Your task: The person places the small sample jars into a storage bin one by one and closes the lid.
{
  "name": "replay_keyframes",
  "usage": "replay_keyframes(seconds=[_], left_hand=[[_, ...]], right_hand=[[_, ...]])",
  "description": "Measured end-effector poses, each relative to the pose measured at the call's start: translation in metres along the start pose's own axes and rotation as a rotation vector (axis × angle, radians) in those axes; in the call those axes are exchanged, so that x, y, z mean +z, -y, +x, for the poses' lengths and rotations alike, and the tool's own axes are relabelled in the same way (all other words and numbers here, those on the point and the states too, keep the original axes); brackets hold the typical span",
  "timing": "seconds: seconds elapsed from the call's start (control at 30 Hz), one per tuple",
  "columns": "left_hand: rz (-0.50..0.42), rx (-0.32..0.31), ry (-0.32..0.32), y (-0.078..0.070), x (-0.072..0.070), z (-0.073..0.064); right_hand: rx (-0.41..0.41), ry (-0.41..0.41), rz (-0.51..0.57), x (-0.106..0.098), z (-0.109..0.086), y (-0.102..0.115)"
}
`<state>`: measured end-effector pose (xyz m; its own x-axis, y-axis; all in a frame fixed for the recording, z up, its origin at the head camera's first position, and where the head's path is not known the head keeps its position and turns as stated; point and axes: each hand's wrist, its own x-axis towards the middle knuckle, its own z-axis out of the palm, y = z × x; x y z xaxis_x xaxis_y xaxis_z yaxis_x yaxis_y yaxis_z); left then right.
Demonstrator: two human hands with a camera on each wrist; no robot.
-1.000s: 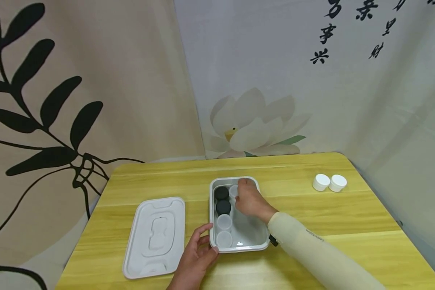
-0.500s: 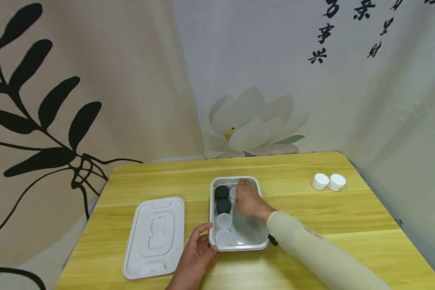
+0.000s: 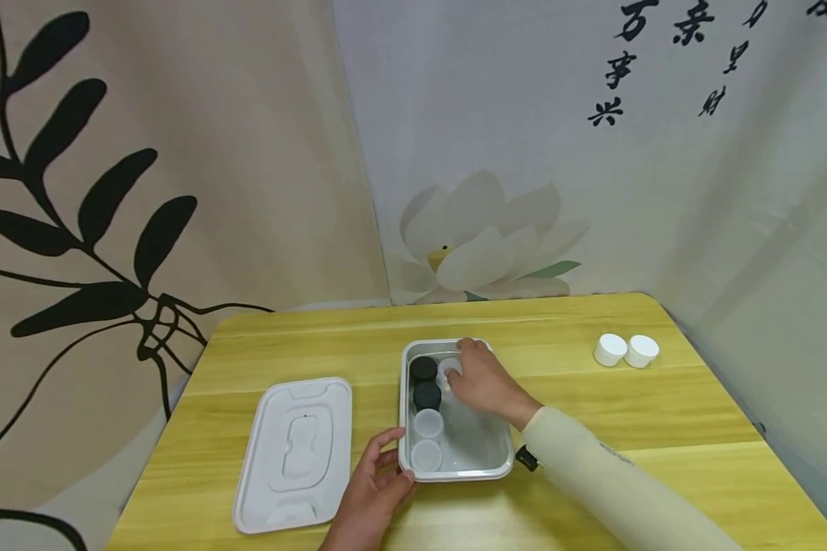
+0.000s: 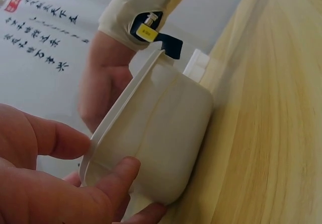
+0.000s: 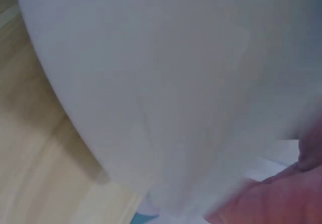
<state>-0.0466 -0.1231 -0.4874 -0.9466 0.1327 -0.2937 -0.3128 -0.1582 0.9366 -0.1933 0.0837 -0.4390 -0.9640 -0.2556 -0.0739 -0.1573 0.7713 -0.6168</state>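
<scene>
A white plastic box (image 3: pixel 458 473) stands on the table, its top uncovered. My left hand (image 3: pixel 379 486) grips its near left corner; in the left wrist view, the thumb and fingers (image 4: pixel 118 181) press against the wall and rim. Inside, along the left side, two black round-topped pieces (image 3: pixel 425 383) sit in line with two translucent round-topped pieces (image 3: pixel 428 440). Another translucent round piece (image 3: pixel 449 367) is at the back, beside the black ones. My right hand (image 3: pixel 485 383) reaches over the box's right side, thumb by that piece and fingers spread near the back rim.
A white lid (image 3: pixel 292 455) lies flat left of the box. Two small white round containers (image 3: pixel 625 350) stand side by side at the back right of the wooden table (image 3: pixel 558 329). Printed curtains hang behind. The box wall (image 5: pixel 151 83) fills the right wrist view, blurred.
My right hand has shifted slightly right and its thumb has parted from the fingers, showing more of the translucent piece at the back. The left hand keeps its hold on the box.
</scene>
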Motion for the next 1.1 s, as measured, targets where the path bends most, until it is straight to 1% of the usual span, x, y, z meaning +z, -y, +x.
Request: replay_keyframes(seconds=[0.1,0.27,0.5,0.63,0.8,0.93,1.1], left_hand=[[-0.01,0.002,0.001,0.002,0.0,0.0],[0.001,-0.006,0.0,0.001,0.0,0.0],[0.005,-0.009,0.003,0.0,0.0,-0.001],[-0.003,-0.013,0.005,-0.001,0.001,-0.001],[-0.019,-0.018,0.008,-0.001,0.002,0.0],[-0.019,-0.016,0.016,0.0,0.001,0.0],[-0.021,-0.016,0.037,0.0,-0.001,0.0]], right_hand=[[0.006,-0.03,0.069,-0.01,-0.003,-0.003],[0.041,-0.071,0.212,-0.031,-0.007,-0.016],[0.055,-0.183,0.314,-0.058,-0.014,-0.045],[0.078,-0.263,0.385,-0.074,-0.02,-0.069],[0.091,-0.353,0.489,-0.092,-0.029,-0.108],[0.1,-0.371,0.53,-0.106,-0.038,-0.139],[0.142,-0.38,0.5,-0.122,-0.05,-0.172]])
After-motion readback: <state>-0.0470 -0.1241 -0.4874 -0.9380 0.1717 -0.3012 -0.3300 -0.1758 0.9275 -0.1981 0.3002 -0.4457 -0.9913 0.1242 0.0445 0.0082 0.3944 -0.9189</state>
